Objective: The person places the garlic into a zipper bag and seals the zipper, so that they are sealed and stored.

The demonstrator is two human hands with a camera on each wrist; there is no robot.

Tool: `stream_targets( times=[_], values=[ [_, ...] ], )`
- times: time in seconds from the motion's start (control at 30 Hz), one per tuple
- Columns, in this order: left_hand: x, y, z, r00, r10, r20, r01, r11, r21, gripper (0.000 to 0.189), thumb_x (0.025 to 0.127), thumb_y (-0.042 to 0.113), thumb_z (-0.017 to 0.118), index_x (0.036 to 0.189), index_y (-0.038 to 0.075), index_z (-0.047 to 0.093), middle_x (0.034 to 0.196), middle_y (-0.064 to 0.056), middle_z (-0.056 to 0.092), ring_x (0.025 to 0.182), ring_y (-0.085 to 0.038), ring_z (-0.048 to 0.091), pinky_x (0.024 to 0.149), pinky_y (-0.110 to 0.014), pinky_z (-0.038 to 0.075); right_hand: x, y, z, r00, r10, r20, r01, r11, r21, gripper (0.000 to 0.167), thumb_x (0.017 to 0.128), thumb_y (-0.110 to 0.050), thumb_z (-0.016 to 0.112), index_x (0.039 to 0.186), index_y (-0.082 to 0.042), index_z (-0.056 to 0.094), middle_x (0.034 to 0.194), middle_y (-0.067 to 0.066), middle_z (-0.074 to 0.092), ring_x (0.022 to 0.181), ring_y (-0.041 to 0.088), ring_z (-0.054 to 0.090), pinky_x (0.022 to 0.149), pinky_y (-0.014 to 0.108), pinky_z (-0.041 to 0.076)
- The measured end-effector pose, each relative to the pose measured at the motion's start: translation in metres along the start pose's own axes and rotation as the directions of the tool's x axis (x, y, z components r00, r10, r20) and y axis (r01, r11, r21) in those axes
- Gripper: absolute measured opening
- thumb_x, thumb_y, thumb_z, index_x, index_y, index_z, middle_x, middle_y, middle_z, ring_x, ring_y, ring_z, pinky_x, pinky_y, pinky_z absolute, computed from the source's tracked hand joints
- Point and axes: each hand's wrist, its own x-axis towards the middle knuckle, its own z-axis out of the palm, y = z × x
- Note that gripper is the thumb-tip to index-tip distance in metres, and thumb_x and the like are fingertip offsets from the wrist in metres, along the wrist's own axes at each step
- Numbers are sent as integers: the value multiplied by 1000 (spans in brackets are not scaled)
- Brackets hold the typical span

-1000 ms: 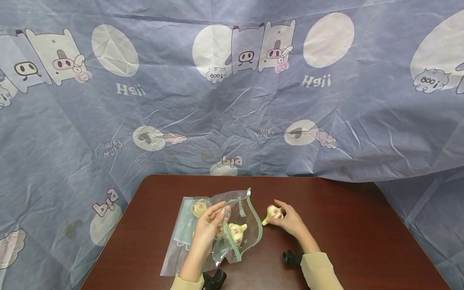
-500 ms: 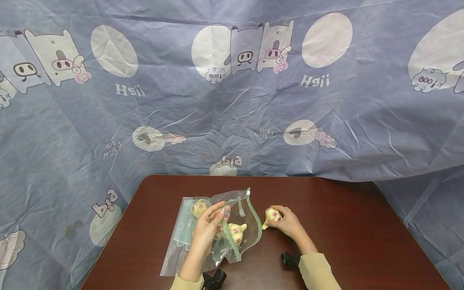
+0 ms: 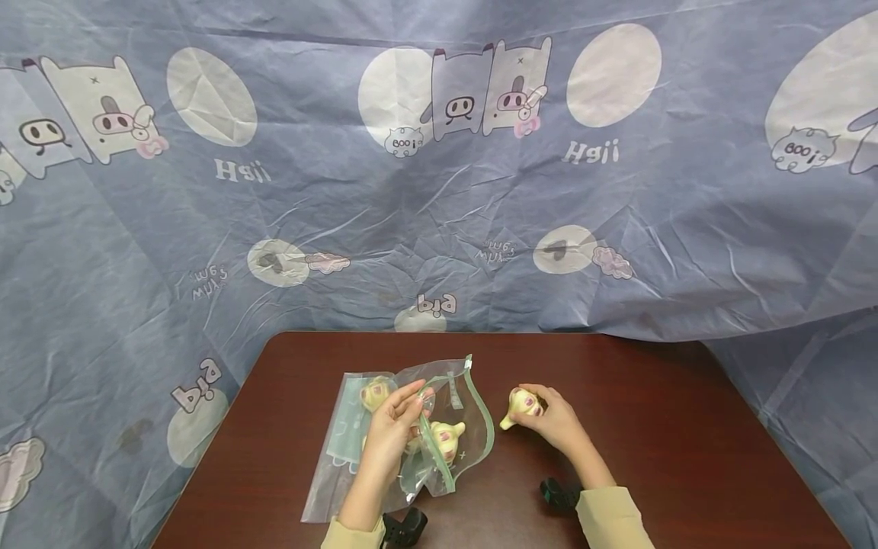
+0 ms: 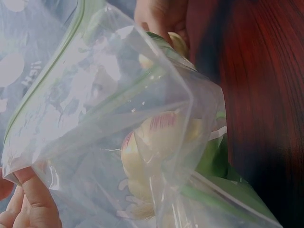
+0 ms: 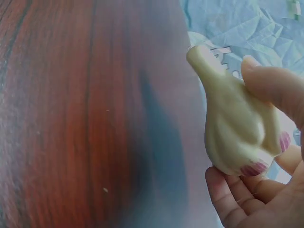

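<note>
My left hand (image 3: 389, 435) pinches the near edge of a clear zip bag (image 3: 475, 457) with a green zip strip; its mouth gapes to the right. Inside it lie garlic bulbs, one of them a pale garlic bulb (image 3: 446, 440) near the mouth, seen through the plastic in the left wrist view as well. To the right of the bag, my right hand (image 3: 561, 424) grips another garlic bulb (image 5: 237, 123) between thumb and fingers, its stem pointing left toward the bag. That bulb is cream with purple patches at its base. Part of the bag's contents is hidden behind my left hand.
At the bag's left end a blue-green face mask print or mask (image 3: 345, 435) shows under the plastic, beside a further garlic bulb (image 3: 375, 393). The dark red-brown table (image 3: 658, 427) ends at a hanging blue patterned cloth (image 3: 329, 191).
My right hand, with the garlic bulb in it, shifted slightly toward me and left, then back to the right. My left hand and the bag have stayed nearly still.
</note>
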Motion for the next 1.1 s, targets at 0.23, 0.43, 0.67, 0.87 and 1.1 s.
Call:
stream_targets(
  times=[0.23, 0.43, 0.67, 0.87, 1.1],
  values=[
    [-1, 1, 1, 1000, 6, 4, -6, 1000, 8, 39, 101, 9, 53, 139, -1, 51, 133, -20, 62, 86, -5, 64, 66, -18, 50, -6, -14, -16, 1000, -12, -21, 13, 999, 43, 64, 76, -31, 85, 131, -11, 61, 120, 14, 62, 101, 24, 57, 80, 34, 47],
    [0, 1, 1, 1000, 3, -4, -3, 1000, 6, 38, 101, 9, 53, 138, 0, 52, 133, -19, 62, 86, -5, 64, 65, -18, 50, -11, -29, -27, 998, -55, -37, 59, 993, 106, 63, 76, -27, 86, 132, -13, 60, 116, 10, 60, 91, 17, 57, 70, 23, 49],
    [1, 1, 2, 1000, 4, -5, -4, 1000, 15, 38, 101, 9, 54, 138, 1, 53, 133, -18, 63, 87, -7, 64, 65, -18, 50, -15, -45, -35, 990, -120, -74, 129, 982, 137, 63, 74, -26, 87, 130, -13, 62, 110, 7, 61, 88, 13, 57, 70, 21, 50],
    [0, 2, 2, 1000, -1, -1, 1, 1000, 19, 39, 101, 10, 54, 138, 1, 53, 133, -18, 62, 89, -10, 65, 66, -19, 50, -20, -55, -39, 986, -146, -75, 156, 976, 150, 63, 75, -27, 87, 131, -14, 62, 111, 7, 61, 86, 9, 57, 69, 21, 50],
    [-2, 2, 3, 1000, -2, 1, 2, 1000, 22, 39, 101, 11, 53, 139, 0, 52, 134, -18, 62, 90, -11, 65, 67, -19, 50, -25, -66, -40, 976, -192, -100, 205, 968, 144, 61, 75, -26, 87, 129, -17, 63, 111, 5, 62, 89, 8, 55, 71, 21, 49]
  ],
)
